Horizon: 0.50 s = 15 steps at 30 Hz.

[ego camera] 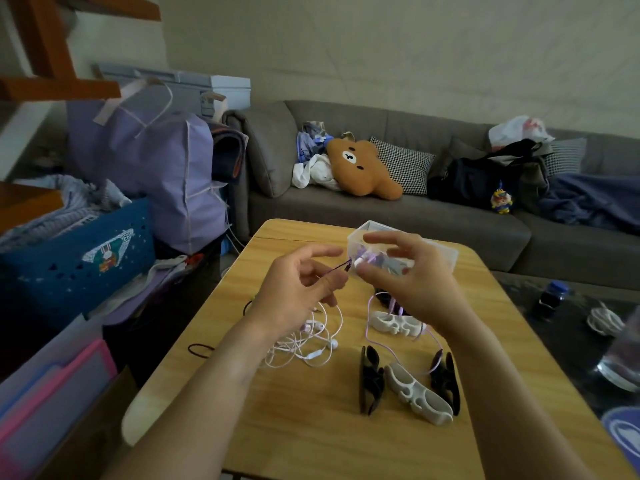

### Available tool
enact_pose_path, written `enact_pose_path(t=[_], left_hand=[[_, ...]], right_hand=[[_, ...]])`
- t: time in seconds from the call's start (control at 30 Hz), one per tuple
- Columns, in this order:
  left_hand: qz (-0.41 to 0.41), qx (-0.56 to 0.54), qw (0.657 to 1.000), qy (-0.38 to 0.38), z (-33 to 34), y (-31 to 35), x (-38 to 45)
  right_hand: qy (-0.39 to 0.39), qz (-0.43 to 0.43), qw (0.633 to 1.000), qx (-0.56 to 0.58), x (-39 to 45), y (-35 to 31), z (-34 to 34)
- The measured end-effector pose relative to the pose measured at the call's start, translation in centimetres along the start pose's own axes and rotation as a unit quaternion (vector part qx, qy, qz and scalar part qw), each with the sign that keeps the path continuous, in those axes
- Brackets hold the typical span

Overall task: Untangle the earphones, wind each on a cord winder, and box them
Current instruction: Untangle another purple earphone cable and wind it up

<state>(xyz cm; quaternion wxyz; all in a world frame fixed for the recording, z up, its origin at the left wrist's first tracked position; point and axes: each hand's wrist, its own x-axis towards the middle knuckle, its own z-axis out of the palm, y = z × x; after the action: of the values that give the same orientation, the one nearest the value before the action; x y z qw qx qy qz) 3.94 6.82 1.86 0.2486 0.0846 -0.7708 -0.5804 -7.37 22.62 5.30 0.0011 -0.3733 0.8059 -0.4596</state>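
Observation:
Both hands are raised above the wooden table (311, 427). My left hand (298, 289) pinches a thin dark cord (337, 266) between thumb and fingers. My right hand (405, 275) pinches a small white earbud with purple cable (363, 259), its other fingers spread. Behind the hands stands a clear plastic box (440, 252). A tangle of white earphones (311, 344) lies under the left wrist. A pink cable (377, 337) runs past a white cord winder (391, 322). Nearer me lie a black winder (370, 379), a white winder (415, 393) and another black winder (445, 379).
A dark cord loop (201, 349) lies at the table's left edge. A grey sofa (381, 216) with a bear cushion (360, 168) stands behind. A blue laundry basket (76, 258) and bags crowd the left. A dark side table (571, 323) with a bottle is at right.

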Motion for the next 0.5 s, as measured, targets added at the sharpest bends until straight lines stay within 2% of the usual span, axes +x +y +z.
enact_pose_path(t=[0.13, 0.3, 0.43, 0.5], left_hand=[[0.009, -0.034, 0.999, -0.004, 0.2, 0.2, 0.0], [0.011, -0.052, 0.999, 0.007, 0.4, 0.2, 0.0], [0.030, -0.030, 0.999, 0.006, 0.3, 0.1, 0.1], [0.039, -0.004, 0.999, 0.014, 0.4, 0.0, 0.1]], right_hand=[[0.001, -0.072, 0.997, -0.003, -0.1, -0.4, 0.3], [-0.089, -0.010, 0.993, 0.077, -0.2, 0.0, 0.9], [-0.041, 0.034, 0.980, 0.191, -0.3, 0.4, 1.2], [-0.057, 0.046, 0.972, 0.225, -0.3, 0.2, 1.2]])
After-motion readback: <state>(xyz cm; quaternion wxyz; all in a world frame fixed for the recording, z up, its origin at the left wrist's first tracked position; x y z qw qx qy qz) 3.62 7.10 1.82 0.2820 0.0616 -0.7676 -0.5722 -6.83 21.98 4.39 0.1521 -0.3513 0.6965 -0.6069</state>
